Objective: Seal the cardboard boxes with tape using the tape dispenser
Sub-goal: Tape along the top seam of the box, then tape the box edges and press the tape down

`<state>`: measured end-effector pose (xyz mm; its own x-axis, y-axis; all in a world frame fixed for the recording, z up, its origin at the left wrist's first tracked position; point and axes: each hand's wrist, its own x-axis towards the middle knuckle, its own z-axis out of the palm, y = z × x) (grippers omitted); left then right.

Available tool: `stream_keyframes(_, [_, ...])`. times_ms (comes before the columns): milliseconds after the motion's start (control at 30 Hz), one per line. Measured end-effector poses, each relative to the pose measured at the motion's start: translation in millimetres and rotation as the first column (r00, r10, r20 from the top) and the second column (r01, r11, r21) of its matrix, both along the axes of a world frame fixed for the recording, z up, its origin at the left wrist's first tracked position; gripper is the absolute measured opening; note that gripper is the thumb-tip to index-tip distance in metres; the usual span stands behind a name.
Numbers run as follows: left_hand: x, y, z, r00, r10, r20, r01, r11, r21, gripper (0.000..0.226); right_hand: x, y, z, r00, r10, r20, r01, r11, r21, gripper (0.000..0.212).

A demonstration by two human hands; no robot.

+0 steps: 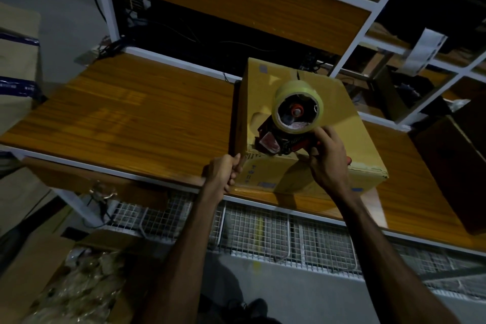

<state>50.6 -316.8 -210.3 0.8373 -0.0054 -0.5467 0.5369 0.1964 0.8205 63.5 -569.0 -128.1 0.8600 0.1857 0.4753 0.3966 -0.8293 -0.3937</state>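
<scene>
Cardboard box [339,123] corner gripped by left hand [223,171]; right hand [328,160] fingers curl around tape dispenser [286,129] handle atop it.

One cardboard box [310,123] sits on one wooden workbench [126,113]. On the box's top: one red tape dispenser [282,143] carrying one tape roll [297,106]. Two hands touch the box: a left hand [223,172] and a right hand [327,159]. Right of the box, one darker box [452,166].
</scene>
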Motion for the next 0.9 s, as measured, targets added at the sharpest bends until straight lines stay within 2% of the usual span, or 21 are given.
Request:
stream_keyframes(100, [-4,0,-3,0.997,-0.023,-0.073,0.026,0.999,0.045,0.039,1,-3,0,1.000,0.011,0.000,-0.011,1.000,-0.009,0.043])
stream_keyframes(200, [-16,-2,-25,0.996,0.014,-0.083,-0.009,0.999,0.052,0.029,2,-5,-1,1.000,0.026,-0.002,-0.026,1.000,-0.008,0.039])
stream_keyframes(267, [-25,-10,-38,0.992,0.114,0.049,-0.120,0.984,0.131,0.017,3,-6,-1,0.999,0.031,-0.006,-0.031,0.999,-0.006,0.039])
stream_keyframes(333, [-33,-20,-38,0.935,0.210,0.287,-0.279,0.933,0.226,0.016,4,-7,-3,1.000,0.026,-0.013,-0.026,1.000,0.002,0.039])
stream_keyframes(367, [-37,-24,-33,0.888,0.191,0.419,-0.330,0.899,0.287,0.031,4,-7,-3,1.000,0.024,-0.015,-0.024,1.000,0.002,0.040])
stream_keyframes(433, [-38,-31,-26,0.766,0.014,0.643,-0.358,0.839,0.409,0.068,5,-7,-4,1.000,0.025,-0.018,-0.025,1.000,0.000,0.041])
stream_keyframes(500, [-33,-38,-18,0.664,-0.142,0.734,-0.358,0.802,0.479,0.083,5,-8,-3,0.999,0.027,-0.019,-0.027,1.000,0.002,0.039])
stream_keyframes(567, [-27,-44,-11,0.612,-0.193,0.767,-0.412,0.750,0.518,0.071,4,-7,-2,0.999,0.026,-0.022,-0.026,1.000,0.000,0.039])
stream_keyframes(700, [-21,-50,-13,0.510,-0.144,0.848,-0.561,0.692,0.455,0.037,4,-8,-1,0.998,0.048,-0.030,-0.048,0.999,0.022,0.045])
stream_keyframes(900, [-16,-50,-22,0.454,-0.104,0.885,-0.675,0.608,0.418,0.033,6,-10,-5,0.999,0.048,-0.016,-0.048,0.999,-0.001,0.051])
